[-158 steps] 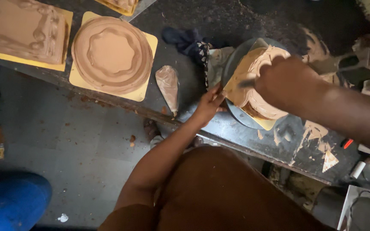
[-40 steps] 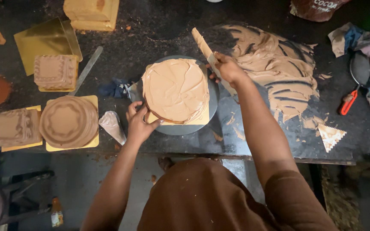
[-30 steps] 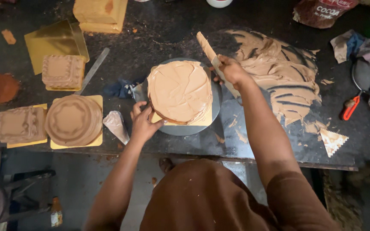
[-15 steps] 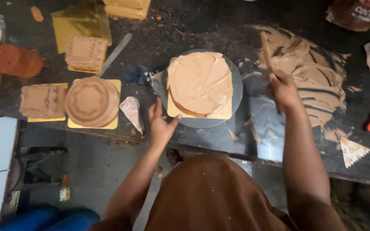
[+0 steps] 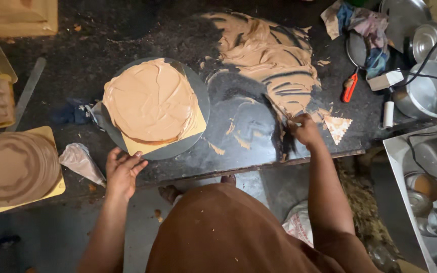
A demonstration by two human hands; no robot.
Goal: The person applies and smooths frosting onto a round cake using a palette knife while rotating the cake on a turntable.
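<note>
a: head view, item one?
b: round cake (image 5: pixel 150 101), coated in light brown cream, sat on a yellow board on a grey turntable (image 5: pixel 198 106), left of centre on the dark worktop (image 5: pixel 127 30).
a: left hand (image 5: pixel 122 172)?
b: rested at the worktop's near edge, just beside the turntable rim, fingers loosely spread, holding nothing.
a: right hand (image 5: pixel 304 129)?
b: lay on the worktop, well apart from the cake, fingers curled closed; what they gripped was blurred, could not tell.
a: nearby?
b: broad smear of cream (image 5: pixel 274 60) just beyond it; a toothed triangular scraper (image 5: pixel 339 126) just beside it.
a: other entries?
b: piping bag (image 5: pixel 79 162) near the left hand; finished patterned cake (image 5: pixel 16 169) on a yellow board, far left.
</note>
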